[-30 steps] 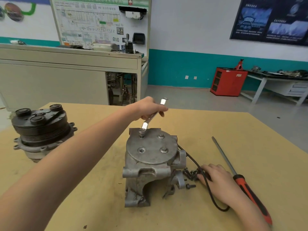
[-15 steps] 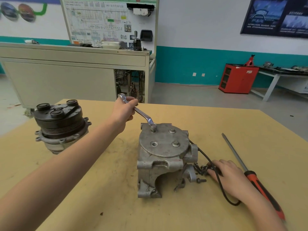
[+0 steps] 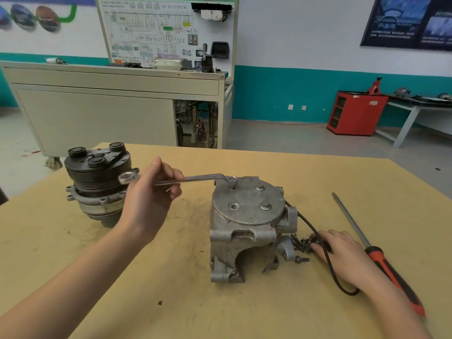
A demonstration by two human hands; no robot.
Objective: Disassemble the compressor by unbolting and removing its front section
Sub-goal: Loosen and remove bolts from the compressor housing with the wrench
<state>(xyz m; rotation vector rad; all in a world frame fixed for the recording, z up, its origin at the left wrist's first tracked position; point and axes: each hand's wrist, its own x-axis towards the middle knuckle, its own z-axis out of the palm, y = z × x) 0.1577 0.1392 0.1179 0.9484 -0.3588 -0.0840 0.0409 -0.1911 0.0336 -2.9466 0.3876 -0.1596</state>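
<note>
The grey aluminium compressor body (image 3: 247,226) stands upright mid-table, its round end cover facing up with two bolts (image 3: 265,206) still seated and an empty hole at the front left. A silver ring wrench (image 3: 195,178) sits on the far-left bolt (image 3: 233,179), its handle pointing left. My left hand (image 3: 151,196) grips that handle. My right hand (image 3: 342,250) lies on the table right of the body, fingers over loose bolts (image 3: 299,243) and the black cable (image 3: 327,260). The black pulley and clutch section (image 3: 97,184) stands apart at the far left.
A long screwdriver (image 3: 374,250) with a red and black handle lies on the yellow table (image 3: 171,289) just right of my right hand. Beyond the table stand a grey cabinet with a wiring board, a red tool cabinet and a white bench.
My left hand has swung the wrench handle anticlockwise round the bolt, from pointing far right to pointing left. My right hand has stayed on the loose bolts.
</note>
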